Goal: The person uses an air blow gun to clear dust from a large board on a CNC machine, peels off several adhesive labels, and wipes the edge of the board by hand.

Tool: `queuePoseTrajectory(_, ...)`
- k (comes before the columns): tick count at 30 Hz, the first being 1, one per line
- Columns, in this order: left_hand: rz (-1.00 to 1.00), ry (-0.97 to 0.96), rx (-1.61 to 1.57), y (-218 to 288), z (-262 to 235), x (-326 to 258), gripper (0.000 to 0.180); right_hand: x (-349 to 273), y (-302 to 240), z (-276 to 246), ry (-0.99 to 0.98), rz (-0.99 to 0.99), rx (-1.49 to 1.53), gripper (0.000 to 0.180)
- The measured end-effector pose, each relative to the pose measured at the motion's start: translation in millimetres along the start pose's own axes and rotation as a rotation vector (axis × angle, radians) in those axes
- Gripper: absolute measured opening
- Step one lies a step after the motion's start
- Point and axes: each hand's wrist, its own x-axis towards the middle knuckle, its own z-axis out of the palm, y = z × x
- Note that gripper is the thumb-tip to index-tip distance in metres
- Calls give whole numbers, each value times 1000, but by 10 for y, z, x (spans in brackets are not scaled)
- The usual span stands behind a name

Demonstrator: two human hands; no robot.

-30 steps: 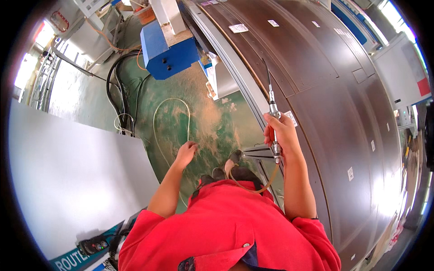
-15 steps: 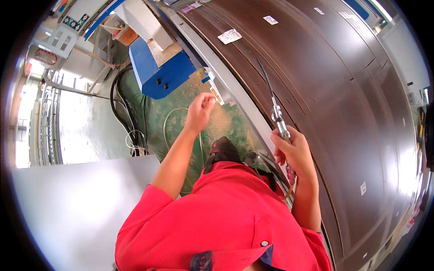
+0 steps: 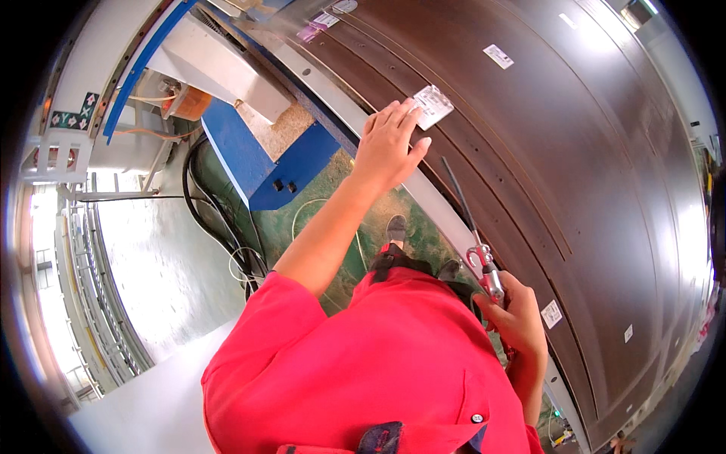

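Note:
My left hand point(image 3: 388, 149) reaches over the near edge of the dark brown panels point(image 3: 529, 151), its fingers stretched out. Its fingertips overlap the lower left edge of a white printed label point(image 3: 435, 108) on a panel; whether they press on it I cannot tell. My right hand point(image 3: 520, 314) is wrapped round an air blow gun point(image 3: 491, 281) with a silver body. The gun's long thin dark nozzle point(image 3: 459, 198) points up and away across the panel edge. The grip of the gun is mostly hidden by my fingers.
More white labels point(image 3: 498, 56) dot the panels. A pale metal rail point(image 3: 333, 91) borders them. Left of it stands a blue machine part point(image 3: 261, 170) with sawdust on top. Black cables point(image 3: 198, 185) hang to the green floor point(image 3: 318, 234). A white surface point(image 3: 151, 401) lies at lower left.
My left hand has moved up and right from above the floor to the label, and its fingers have opened. My right hand, still holding the blow gun, has shifted lower and slightly right. The view has turned.

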Motion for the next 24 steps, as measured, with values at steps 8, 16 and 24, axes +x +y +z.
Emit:
queuePoseTrajectory(8,75,-122,-29,-240,-129,162,45,98,-279,133,120,100,43,26)
queuePoseTrajectory(16,118,-121,-94,-299,-94,256,37,89,-177,227,213,127,102,28)
queuePoseTrajectory(24,100,-95,-88,-227,-92,341,38,46,-268,196,244,73,66,19)
